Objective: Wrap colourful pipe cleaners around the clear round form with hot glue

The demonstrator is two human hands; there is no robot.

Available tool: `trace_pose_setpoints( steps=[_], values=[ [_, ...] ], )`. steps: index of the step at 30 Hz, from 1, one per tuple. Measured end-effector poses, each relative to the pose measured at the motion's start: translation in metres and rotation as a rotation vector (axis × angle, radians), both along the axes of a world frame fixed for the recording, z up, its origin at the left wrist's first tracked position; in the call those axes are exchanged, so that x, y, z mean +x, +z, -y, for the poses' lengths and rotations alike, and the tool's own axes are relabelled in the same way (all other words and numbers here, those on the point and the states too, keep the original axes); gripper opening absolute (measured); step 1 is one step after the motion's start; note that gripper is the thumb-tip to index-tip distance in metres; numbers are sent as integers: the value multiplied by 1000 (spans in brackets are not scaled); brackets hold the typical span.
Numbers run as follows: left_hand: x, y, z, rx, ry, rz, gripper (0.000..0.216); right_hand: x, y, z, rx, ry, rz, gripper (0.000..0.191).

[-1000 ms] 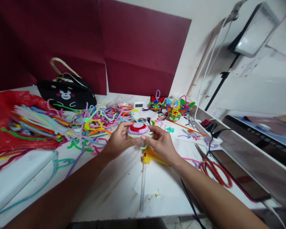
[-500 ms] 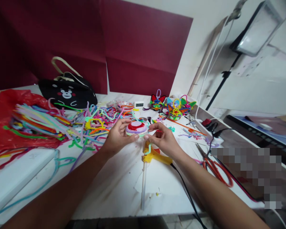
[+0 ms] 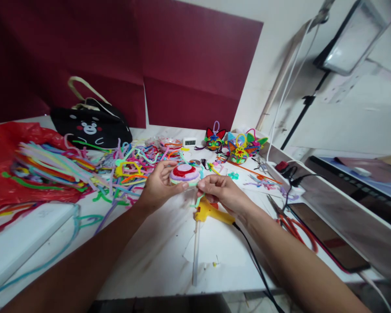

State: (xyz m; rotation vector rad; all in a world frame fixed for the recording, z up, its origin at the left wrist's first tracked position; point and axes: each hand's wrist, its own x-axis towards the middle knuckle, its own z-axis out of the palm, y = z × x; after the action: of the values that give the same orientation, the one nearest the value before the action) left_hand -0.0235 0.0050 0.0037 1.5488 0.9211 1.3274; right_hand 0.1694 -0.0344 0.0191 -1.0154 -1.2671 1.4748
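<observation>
A round coiled pipe-cleaner disc [image 3: 184, 174], red in the middle with pink, purple and pale green rings, is held above the white table [image 3: 163, 256]. My left hand [image 3: 158, 184] grips its left side with curled fingers. My right hand [image 3: 220, 191] pinches the loose pale green pipe-cleaner end [image 3: 197, 201] at the disc's right edge. A yellow glue gun [image 3: 211, 213] with a black cord lies on the table just under my right hand.
A heap of coloured pipe cleaners [image 3: 84, 171] on a red plastic bag [image 3: 6, 139] lies left. A black bear-face bag [image 3: 91, 128] stands behind. Finished pipe-cleaner figures [image 3: 236, 148] sit at the back. Red-handled scissors [image 3: 296, 232] and a phone [image 3: 329, 239] lie right.
My right hand has slid from the disc's right side down to its lower right edge, now pinching the green end. The disc has tilted and shifted slightly left.
</observation>
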Motion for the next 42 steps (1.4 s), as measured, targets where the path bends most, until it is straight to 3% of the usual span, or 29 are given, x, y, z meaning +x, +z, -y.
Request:
trace_pose_setpoints(
  steps=[5,9,12,17,20,27,37,42],
  values=[
    [-2,-1,-1,23,-19,-20,69,7,-3,-6,-78,116,-1,45],
    [-2,-1,-1,-16,-37,-29,76,11,-5,-8,-26,114,40,40],
    [-1,0,1,-60,-64,-27,80,13,-2,-5,217,11,260,30],
    [0,2,3,-80,-73,-15,80,11,0,1,889,-169,736,21],
    [1,3,3,-87,-77,21,77,9,-3,1,1038,-220,814,23],
    [-1,4,0,-116,-31,53,78,13,0,-4,701,-235,572,17],
    [-2,4,0,-82,-32,86,64,17,9,-5,207,-6,103,26],
    [-2,3,0,-51,-46,56,57,16,10,-3,68,69,45,33]
  ],
)
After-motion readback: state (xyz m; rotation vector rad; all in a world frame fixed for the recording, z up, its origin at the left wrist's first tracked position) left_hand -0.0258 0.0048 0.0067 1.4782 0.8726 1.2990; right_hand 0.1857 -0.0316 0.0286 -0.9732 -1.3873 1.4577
